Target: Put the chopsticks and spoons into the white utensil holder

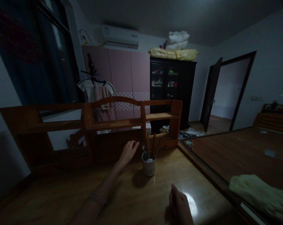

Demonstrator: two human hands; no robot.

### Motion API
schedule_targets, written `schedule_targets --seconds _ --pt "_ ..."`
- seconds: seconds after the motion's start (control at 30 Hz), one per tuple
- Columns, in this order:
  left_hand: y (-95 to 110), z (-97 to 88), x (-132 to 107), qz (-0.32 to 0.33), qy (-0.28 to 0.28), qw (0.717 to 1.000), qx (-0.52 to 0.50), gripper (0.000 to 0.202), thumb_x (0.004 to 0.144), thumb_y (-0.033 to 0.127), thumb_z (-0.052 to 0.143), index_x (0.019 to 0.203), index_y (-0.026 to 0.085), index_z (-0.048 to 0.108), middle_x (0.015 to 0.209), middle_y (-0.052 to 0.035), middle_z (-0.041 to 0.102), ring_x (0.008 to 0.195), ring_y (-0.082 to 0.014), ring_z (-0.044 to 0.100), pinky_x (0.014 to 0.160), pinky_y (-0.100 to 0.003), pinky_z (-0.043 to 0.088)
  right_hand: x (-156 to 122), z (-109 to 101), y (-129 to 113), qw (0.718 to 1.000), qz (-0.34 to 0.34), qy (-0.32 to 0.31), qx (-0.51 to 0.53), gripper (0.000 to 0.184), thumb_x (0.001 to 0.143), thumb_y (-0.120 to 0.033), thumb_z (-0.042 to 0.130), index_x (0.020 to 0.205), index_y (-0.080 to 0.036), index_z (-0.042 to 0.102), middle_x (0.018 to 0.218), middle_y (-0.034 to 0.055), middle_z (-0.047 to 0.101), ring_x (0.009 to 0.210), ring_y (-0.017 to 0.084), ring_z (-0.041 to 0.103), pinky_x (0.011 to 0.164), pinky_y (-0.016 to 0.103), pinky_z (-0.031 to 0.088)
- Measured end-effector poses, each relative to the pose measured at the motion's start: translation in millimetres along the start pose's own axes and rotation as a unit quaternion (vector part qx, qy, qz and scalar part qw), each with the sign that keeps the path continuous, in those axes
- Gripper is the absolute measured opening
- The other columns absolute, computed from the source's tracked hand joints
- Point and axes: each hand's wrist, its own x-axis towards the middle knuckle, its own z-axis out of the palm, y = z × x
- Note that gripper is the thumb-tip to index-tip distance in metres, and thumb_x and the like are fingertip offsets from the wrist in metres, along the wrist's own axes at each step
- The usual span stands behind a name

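Observation:
A pale utensil holder (149, 168) with small holes in its lower front stands upright on the wooden desktop. Several chopsticks (148, 144) and a metal spoon (143, 147) stick up from it, and a white rounded piece shows at its rim. My left hand (128, 152) reaches in from the left, its fingers loosely bent and fingertips just short of the spoon; nothing shows in them. Low on the right, my right hand (179, 203) hovers edge-on near the desktop, fingers drawn together, with no object visible in it. Dim light blurs the finer finger detail.
A wooden shelf unit (115, 123) runs along the desk's back edge, behind the holder. To the right lies a lower brown surface (237, 153) with a raised wooden edge and a pale green cloth (258, 190). Pink wardrobes (120, 72) and a dark cabinet (188, 87) stand beyond.

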Motion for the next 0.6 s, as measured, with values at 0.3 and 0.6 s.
schedule_targets --seconds 0.3,0.6 --pt "-97 -33.0 -78 -0.17 -0.186 0.952 0.172 0.025 0.063 0.038 0.071 0.075 0.017 0.063 0.086 -0.0112 0.068 0.082 -0.027 0.065 0.067 -0.029 0.045 6 -7 15 0.999 0.051 -0.011 -0.001 0.061 0.078 -0.074 0.047 0.053 -0.018 0.044 0.047 -0.0025 0.037 0.045 0.011 0.036 0.045 0.023 0.03" --pt "-98 -18.7 -107 -0.199 -0.195 0.943 0.18 0.057 0.074 0.019 0.058 0.128 0.007 0.048 0.118 -0.0236 0.061 0.11 -0.0313 0.058 0.087 -0.034 0.042 5 -10 16 0.999 0.021 -0.03 -0.014 0.058 0.083 -0.068 0.047 0.053 -0.018 0.043 0.048 -0.0035 0.034 0.047 0.011 0.032 0.047 0.024 0.027"
